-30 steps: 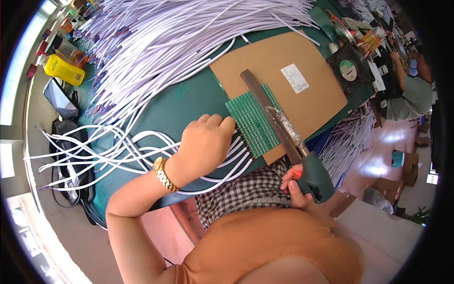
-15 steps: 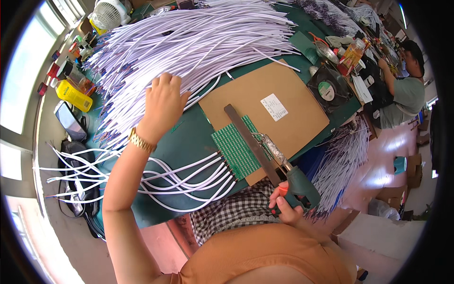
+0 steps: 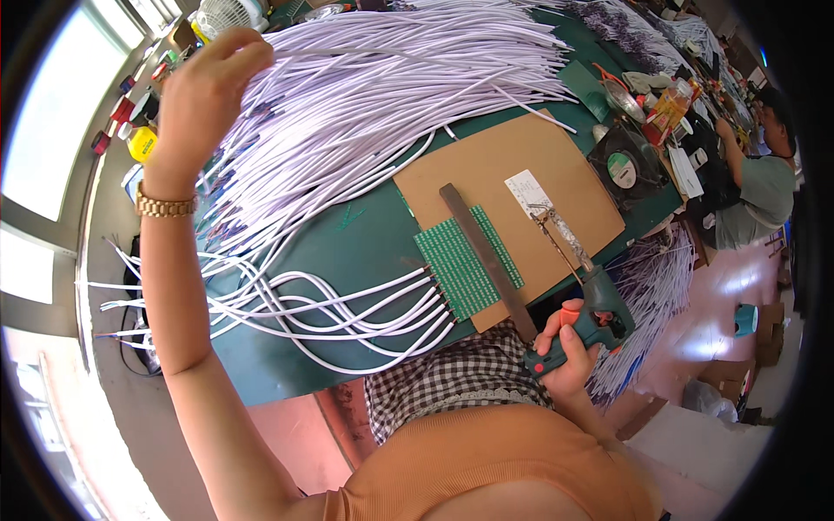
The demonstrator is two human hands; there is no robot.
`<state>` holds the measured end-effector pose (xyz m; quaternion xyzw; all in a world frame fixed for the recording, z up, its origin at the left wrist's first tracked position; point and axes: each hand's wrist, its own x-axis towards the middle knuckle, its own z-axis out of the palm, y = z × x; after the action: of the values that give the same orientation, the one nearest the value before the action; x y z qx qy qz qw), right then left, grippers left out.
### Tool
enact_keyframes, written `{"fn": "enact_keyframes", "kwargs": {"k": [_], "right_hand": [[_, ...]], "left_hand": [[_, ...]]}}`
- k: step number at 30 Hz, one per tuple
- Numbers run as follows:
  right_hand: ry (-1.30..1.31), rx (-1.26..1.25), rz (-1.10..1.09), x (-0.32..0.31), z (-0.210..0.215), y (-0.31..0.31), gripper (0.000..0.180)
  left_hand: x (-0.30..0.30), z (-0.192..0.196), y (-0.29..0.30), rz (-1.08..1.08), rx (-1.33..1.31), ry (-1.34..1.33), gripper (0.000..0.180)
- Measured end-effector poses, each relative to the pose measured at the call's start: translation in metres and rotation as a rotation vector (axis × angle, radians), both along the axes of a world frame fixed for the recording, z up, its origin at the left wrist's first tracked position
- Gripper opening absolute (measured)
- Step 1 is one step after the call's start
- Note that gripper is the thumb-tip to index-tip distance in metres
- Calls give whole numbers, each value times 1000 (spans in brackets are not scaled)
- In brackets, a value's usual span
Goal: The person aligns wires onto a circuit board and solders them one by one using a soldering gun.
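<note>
My left hand (image 3: pixel 204 104) is raised over the far left of the bench, its fingers pinched on the end of a white cable (image 3: pixel 339 52) that stretches right across the big heap of white cables (image 3: pixel 373 113). My right hand (image 3: pixel 569 369) grips a green soldering gun (image 3: pixel 601 304) by its handle, a finger at the orange trigger. The gun's tip points away, over the cardboard sheet (image 3: pixel 560 221). On that sheet lies a green circuit board panel (image 3: pixel 452 273), pressed under a dark flat bar (image 3: pixel 486 260). Several white cables (image 3: pixel 382 306) run from its left edge.
A black square fan (image 3: pixel 621 169) stands right of the cardboard. Bottles, including a yellow one (image 3: pixel 142 143), line the left window side near a white fan (image 3: pixel 228 17). Another person (image 3: pixel 760 191) works at the far right. More cables (image 3: pixel 656 304) hang beside the bench.
My left hand has moved up and left from the heap, and a cable now stretches from its fingers. The soldering gun has shifted right, its tip off the board. The whole view has shifted slightly.
</note>
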<state>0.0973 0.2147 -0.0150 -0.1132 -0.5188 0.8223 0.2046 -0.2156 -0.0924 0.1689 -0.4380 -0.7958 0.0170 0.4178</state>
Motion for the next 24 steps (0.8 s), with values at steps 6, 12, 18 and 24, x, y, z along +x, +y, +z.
{"fn": "enact_keyframes", "kwargs": {"k": [6, 12, 18, 24], "right_hand": [[8, 15, 12, -7, -5, 3, 31], [-27, -11, 62, -14, 0, 5, 31], [-19, -26, 71, -16, 13, 1, 32], [-15, -56, 107, -10, 10, -4, 35]], "left_hand": [[30, 19, -73, 84, -12, 158, 14], [31, -83, -48, 269, -47, -85, 14], [20, -171, 52, 229, -39, -501, 13], [15, -183, 57, 271, 134, -612, 7]]}}
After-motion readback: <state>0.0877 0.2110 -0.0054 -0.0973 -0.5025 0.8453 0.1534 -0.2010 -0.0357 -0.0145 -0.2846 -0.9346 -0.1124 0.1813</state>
